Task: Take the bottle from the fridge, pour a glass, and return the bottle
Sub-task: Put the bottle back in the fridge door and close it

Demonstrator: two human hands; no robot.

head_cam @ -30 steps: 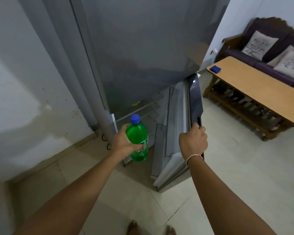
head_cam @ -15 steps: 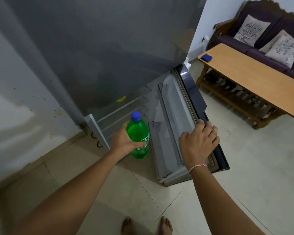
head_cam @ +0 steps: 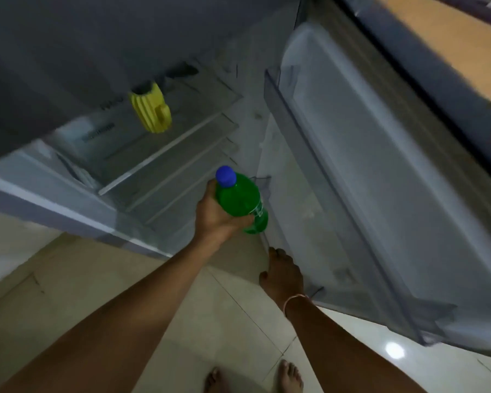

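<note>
Since half a second ago the wide grey fridge door [head_cam: 380, 180] has swung much further open: its clear plastic door shelves now lie in full view, and the inner wire-and-glass shelves [head_cam: 165, 154] of the grey fridge are exposed where before only a narrow gap showed. The right hand [head_cam: 281, 275], with a thin band at the wrist, has come off the door's top edge and now hangs low beside the inner face of the door, fingers pointing down and fairly straight, gripping nothing that can be seen; whether the fingertips touch the door shelf cannot be told. The left hand [head_cam: 219, 217] keeps its fingers wrapped round the body of the green plastic bottle with a blue screw cap [head_cam: 240, 198], which is held upright in the air in front of the lower shelves, near the hinge side of the door and resting on nothing. With the door wide and the capped bottle poised at the opening, the person seems about to set it inside, so the task looks close to its end. A ribbed yellow plastic object [head_cam: 150, 112] sits on an upper shelf. A white label shows on the bottle and dark print on a shelf front, but both are too blurred to read.
</note>
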